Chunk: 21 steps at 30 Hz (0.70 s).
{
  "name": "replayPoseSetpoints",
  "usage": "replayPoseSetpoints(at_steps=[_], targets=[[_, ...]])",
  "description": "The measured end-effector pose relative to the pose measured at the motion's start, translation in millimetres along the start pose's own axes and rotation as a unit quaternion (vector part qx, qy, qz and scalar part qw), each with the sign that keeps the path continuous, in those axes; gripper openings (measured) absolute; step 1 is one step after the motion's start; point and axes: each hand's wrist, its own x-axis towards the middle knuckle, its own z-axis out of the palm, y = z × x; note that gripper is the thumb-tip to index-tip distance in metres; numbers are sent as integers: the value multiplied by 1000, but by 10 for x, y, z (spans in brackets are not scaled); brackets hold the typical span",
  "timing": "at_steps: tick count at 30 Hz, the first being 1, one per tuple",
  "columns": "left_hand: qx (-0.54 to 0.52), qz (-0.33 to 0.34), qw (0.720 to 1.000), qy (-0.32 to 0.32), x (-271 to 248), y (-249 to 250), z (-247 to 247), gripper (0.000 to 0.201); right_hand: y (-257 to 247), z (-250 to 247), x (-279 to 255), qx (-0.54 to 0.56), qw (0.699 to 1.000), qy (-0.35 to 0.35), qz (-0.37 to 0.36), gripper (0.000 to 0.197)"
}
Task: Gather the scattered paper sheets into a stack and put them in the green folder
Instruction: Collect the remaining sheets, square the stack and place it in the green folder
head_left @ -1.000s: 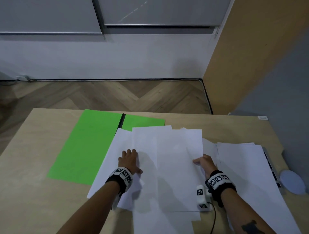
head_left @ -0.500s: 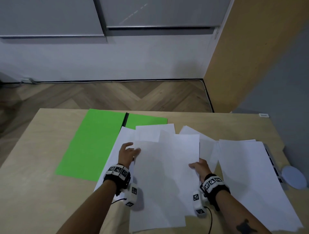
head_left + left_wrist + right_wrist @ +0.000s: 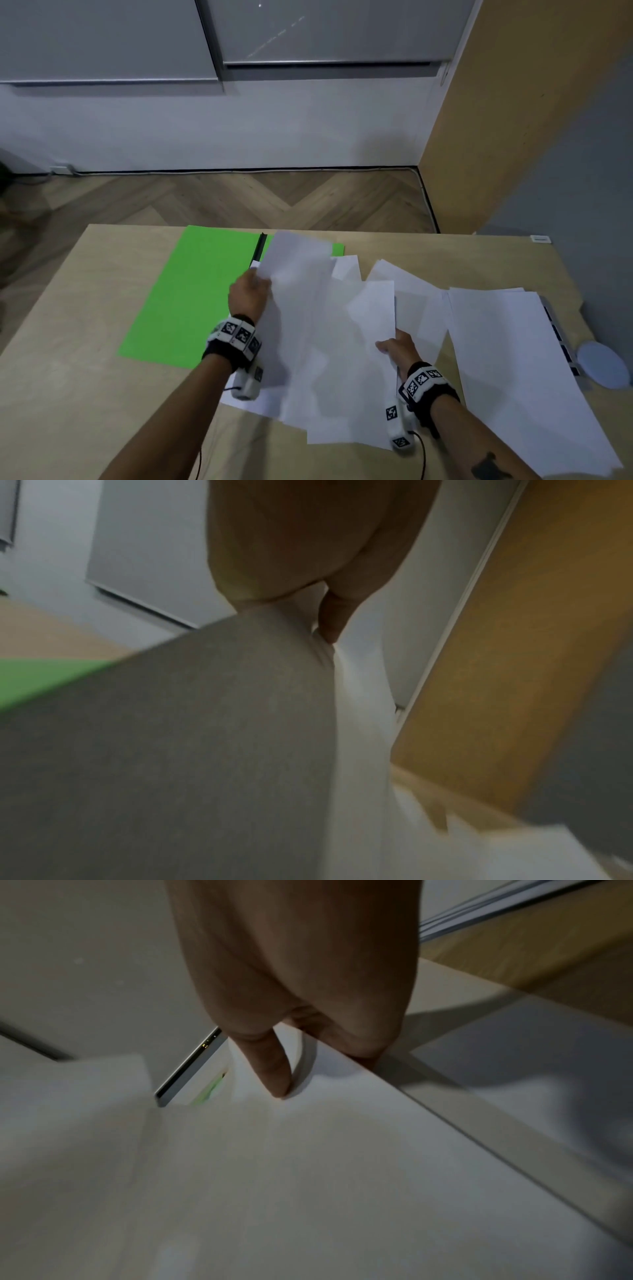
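Hands work on both sides of a loose bundle of white paper sheets (image 3: 318, 342), raised off the pale wooden table (image 3: 68, 377). The left hand (image 3: 249, 295) pinches the bundle's left edge, thumb on one face and fingers (image 3: 334, 615) behind, as the left wrist view shows. The right hand (image 3: 399, 349) holds the right edge lower down, its thumb pressed on top of a sheet and the other fingers (image 3: 356, 1042) curled under the edge. The sheets in the bundle are fanned and uneven, their corners out of line. More white sheets (image 3: 507, 359) lie flat on the table to the right, well apart from the open bright green folder (image 3: 191, 301), which lies at the left with its black spine (image 3: 259, 247) beside the raised bundle's far corner. A round pale disc (image 3: 604, 365) sits at the table's right edge.
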Motion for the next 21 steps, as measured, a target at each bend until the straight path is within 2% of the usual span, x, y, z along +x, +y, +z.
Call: replayPoseSetpoints(at_steps=[2,4,6,8,10,12,14,18,21], targets=[[-89,47,993,56,111,203,-202,29,13,40,-2,-8,1000,-10,-1,27],[-214,67,972,73,208,419,-362,21,37,76,12,-10,1000,-23,-1,30],[-323,71,942,60,282,604,-460,16,51,101,29,-8,1000,-29,-1,29],[-415,84,905,37,332,739,-517,24,82,115,73,-6,1000,-29,2,30],[-464,92,881,23,342,806,-548,26,180,115,211,-6,1000,-29,5,42],[-456,79,886,29,338,788,-507,24,273,102,332,-8,999,-39,13,57],[-428,57,902,23,322,705,-409,23,304,101,364,-1,999,-45,11,60],[-280,17,958,-60,230,385,-79,17,-23,110,-50,-1,999,-47,-5,28],[-152,13,980,-126,73,154,146,15,-30,97,-39,5,999,-49,9,28]])
